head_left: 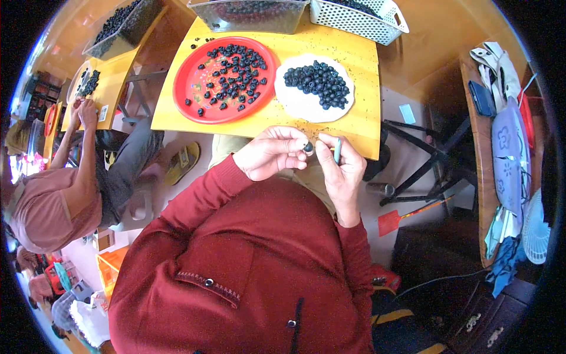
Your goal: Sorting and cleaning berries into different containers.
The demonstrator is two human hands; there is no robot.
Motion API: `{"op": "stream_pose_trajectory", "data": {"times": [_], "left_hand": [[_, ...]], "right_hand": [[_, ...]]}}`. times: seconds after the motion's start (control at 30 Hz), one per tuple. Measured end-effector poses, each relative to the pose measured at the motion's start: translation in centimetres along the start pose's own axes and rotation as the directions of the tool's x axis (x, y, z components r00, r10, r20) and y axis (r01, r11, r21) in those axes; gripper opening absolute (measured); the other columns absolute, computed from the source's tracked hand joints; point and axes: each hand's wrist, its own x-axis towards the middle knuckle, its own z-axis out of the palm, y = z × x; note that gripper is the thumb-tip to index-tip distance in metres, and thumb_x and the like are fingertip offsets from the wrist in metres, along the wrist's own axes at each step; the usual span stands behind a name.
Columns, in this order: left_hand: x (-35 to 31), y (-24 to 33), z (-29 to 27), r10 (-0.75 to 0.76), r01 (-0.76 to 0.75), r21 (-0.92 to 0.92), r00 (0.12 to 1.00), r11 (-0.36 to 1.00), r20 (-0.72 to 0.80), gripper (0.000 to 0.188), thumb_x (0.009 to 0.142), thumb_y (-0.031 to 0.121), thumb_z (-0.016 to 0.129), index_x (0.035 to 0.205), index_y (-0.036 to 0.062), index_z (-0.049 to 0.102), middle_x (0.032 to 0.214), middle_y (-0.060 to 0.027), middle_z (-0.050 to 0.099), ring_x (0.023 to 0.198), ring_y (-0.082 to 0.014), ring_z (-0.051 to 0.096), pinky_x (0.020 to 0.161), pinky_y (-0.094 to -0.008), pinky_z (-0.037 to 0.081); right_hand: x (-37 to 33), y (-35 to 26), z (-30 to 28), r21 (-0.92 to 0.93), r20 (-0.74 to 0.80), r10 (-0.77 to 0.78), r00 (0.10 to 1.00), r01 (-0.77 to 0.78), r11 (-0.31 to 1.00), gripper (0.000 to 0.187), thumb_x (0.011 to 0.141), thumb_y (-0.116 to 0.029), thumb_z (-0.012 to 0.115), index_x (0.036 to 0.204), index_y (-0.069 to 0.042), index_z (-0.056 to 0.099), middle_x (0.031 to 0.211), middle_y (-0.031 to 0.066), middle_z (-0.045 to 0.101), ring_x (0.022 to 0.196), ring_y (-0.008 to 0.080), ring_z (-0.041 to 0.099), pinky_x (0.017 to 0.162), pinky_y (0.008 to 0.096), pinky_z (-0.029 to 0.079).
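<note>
My left hand [276, 152] pinches a small dark round piece [308, 147], like a berry or bead, between thumb and fingers. A thin pale-teal stick-like tool [337, 151] is held in my right hand [339, 171], whose fingertips come close to the piece; the tool's tip is hidden. Both hands are just off the near edge of the yellow table [265, 122]. Beyond them, a white plate [302, 108] bears a heap of similar dark pieces [318, 82]. Left of it, a red round tray [187, 88] has more of them scattered over it.
At the table's back stand a clear plastic bin [253, 20] and a white perforated basket [386, 26], both holding dark pieces. A co-worker [56, 192] sits at another table on the left. On the right are a black folding frame [421, 159] and a red fly swatter [389, 223].
</note>
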Motion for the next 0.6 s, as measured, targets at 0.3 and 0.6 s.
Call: {"op": "stream_pose_trajectory", "data": {"times": [0.3,0.6], "left_hand": [[0.3,-0.4,-0.8,0.045,-0.050,-0.060,0.996,0.997,-0.083,0.018,0.100,0.013,0.058,0.113,0.0039,0.064,0.105,-0.0087,0.070,0.091,-0.0178,0.069,0.083,-0.0327,0.058],[0.4,-0.4,0.2,0.052,-0.056,-0.094,0.998,0.994,-0.045,0.017,0.100,0.013,0.058,0.113,0.0050,0.065,0.105,-0.0073,0.071,0.091,-0.0158,0.069,0.085,-0.0321,0.058]], "right_hand": [[-0.8,-1.4,-0.1,-0.165,0.071,-0.092,0.993,0.103,0.981,0.029,0.095,-0.018,0.068,0.113,0.004,0.065,0.093,0.0166,0.066,0.082,0.0260,0.068,0.071,0.0342,0.052],[-1.0,-0.7,-0.2,-0.266,0.107,-0.223,0.969,0.243,0.933,0.031,0.096,-0.022,0.064,0.113,0.004,0.066,0.092,0.0161,0.065,0.078,0.0301,0.067,0.066,0.0374,0.052]]}}
